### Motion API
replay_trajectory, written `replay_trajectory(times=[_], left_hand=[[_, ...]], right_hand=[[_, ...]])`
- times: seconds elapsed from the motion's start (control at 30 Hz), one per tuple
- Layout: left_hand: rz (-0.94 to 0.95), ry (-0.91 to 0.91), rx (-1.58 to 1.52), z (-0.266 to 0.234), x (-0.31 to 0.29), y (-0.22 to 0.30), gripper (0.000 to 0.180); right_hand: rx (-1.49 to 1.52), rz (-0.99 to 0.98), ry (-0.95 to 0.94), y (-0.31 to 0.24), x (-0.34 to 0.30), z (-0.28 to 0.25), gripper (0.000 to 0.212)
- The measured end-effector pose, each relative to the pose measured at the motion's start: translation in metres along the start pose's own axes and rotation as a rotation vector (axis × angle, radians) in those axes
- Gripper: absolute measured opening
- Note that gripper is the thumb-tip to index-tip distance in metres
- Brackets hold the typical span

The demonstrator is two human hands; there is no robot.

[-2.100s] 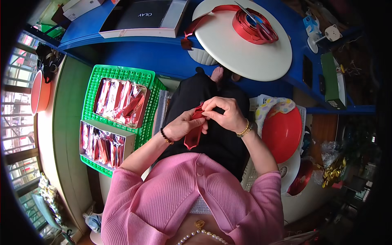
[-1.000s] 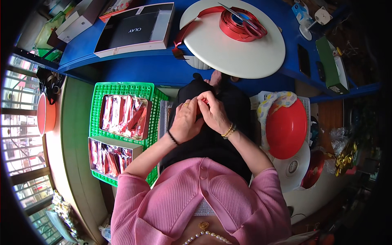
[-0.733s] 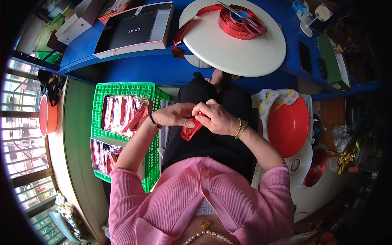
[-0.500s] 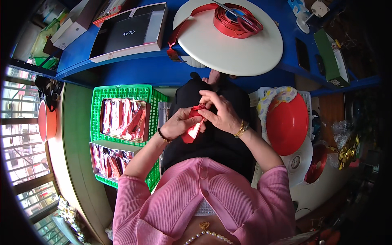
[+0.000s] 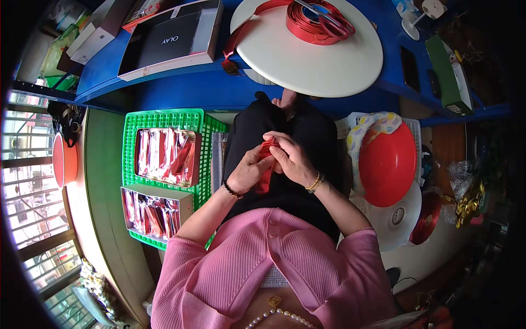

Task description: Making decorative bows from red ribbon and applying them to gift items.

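Observation:
Above my lap, a red ribbon [image 5: 264, 180] is pinched between both hands, its folded part at the fingertips and a shiny tail hanging toward me. My left hand [image 5: 250, 171] is closed on it from the left, thumb pressed against the folds. From the right, my right hand [image 5: 295, 163] grips the same folds with thumb and fingers. The roll of red ribbon [image 5: 312, 27] lies on a round white board [image 5: 323, 68] beyond my knees, with scissors [image 5: 335, 27] on top. A loose ribbon end hangs over the board's left edge.
To my left, a green plastic basket [image 5: 205, 129] carries two boxes of shiny red wrapped pieces [image 5: 164, 156]. A red basin [image 5: 386, 164] with a spotted cloth [image 5: 378, 122] stands right. On the blue table [image 5: 98, 82] are an open box [image 5: 170, 41] and a phone [image 5: 409, 68].
My right hand's fingers have come down and closed round the ribbon folds. The hanging tail has turned, showing less glare. The view has shifted slightly.

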State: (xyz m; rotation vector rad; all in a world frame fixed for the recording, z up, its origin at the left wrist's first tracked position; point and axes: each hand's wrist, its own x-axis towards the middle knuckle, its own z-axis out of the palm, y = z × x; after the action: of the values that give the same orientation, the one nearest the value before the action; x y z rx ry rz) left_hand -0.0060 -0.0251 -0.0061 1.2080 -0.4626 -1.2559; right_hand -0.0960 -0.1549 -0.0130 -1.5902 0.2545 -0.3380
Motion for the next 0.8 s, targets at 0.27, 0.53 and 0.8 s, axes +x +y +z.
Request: replay_trajectory(times=[0.27, 0.53, 0.8], left_hand=[[0.014, 0.018, 0.058, 0.005, -0.007, -0.013, 0.019], [-0.126, 0.054, -0.030, 0.008, -0.020, -0.016, 0.017], [-0.172, -0.068, 0.041, 0.002, -0.020, -0.007, 0.019]], right_hand=[[-0.137, -0.052, -0.041, 0.000, -0.009, 0.003, 0.026], [-0.439, -0.259, 0.024, 0.002, -0.006, 0.003, 0.025], [-0.689, -0.498, -0.170, -0.011, 0.003, -0.011, 0.017]])
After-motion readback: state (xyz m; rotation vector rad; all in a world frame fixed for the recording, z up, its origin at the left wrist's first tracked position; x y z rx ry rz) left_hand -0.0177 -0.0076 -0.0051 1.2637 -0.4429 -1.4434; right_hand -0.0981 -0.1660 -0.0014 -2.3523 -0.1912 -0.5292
